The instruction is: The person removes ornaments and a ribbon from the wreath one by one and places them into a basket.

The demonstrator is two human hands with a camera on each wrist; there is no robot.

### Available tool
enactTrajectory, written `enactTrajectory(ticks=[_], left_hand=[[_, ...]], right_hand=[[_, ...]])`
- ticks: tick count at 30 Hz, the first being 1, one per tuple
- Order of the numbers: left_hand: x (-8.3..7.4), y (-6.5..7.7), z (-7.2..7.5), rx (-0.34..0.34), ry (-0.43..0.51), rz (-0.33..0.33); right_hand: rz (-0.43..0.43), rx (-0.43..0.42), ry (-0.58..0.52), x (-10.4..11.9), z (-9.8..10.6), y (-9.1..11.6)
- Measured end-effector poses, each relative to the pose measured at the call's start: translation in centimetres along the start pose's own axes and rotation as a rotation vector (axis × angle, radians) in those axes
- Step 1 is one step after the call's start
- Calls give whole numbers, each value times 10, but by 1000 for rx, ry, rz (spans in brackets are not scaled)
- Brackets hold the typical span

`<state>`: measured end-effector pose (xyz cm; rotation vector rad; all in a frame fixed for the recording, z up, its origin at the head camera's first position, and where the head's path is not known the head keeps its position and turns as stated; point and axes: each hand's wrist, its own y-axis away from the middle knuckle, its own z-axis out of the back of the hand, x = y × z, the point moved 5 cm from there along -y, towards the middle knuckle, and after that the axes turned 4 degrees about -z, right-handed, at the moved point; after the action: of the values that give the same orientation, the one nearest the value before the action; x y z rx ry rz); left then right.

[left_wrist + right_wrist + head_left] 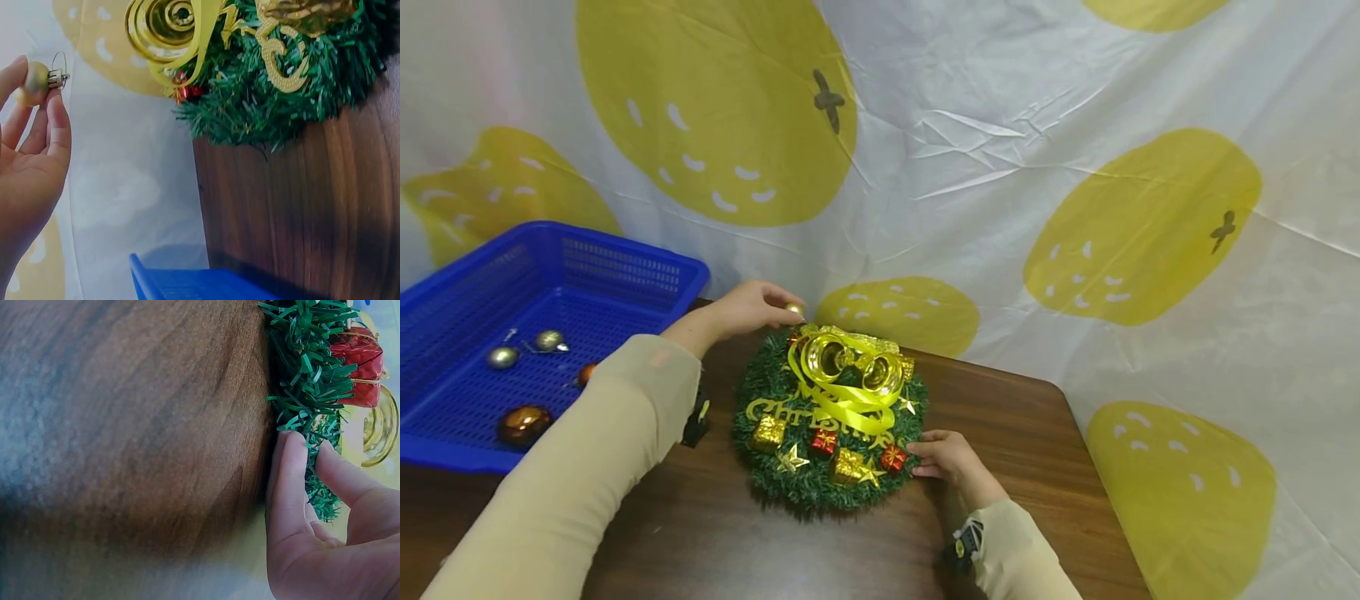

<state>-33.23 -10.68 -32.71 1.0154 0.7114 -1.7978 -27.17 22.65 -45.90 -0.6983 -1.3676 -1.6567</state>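
A green Christmas wreath lies on the brown table, decorated with gold bells, yellow ribbon, gold lettering, stars and small red and gold gift boxes. Above its far left edge, my left hand pinches a small gold Christmas ball between thumb and fingers; the ball's silver cap and wire loop show in the left wrist view. My right hand grips the wreath's right rim near a red gift box. In the right wrist view its thumb and fingers lie on either side of the green tinsel.
To the left stands a blue plastic basket holding a large copper ball, a partly hidden orange ball and two small gold balls. Behind the table hangs a white cloth printed with yellow fruit.
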Motion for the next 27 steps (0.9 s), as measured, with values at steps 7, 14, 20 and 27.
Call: enactTrajectory(ticks=[7,14,20,27], left_hand=[[-1,8,16,-48,-21,-10],[0,18,30,-73,-7,-8],[5,26,45,-105,-21,-12],[18,37,63,-124,-40,25]], right_hand=[[-7,2,15,1,0,0],[-3,0,11,1,0,2],[7,6,7,0,3,0],[6,19,10,0,3,-1]])
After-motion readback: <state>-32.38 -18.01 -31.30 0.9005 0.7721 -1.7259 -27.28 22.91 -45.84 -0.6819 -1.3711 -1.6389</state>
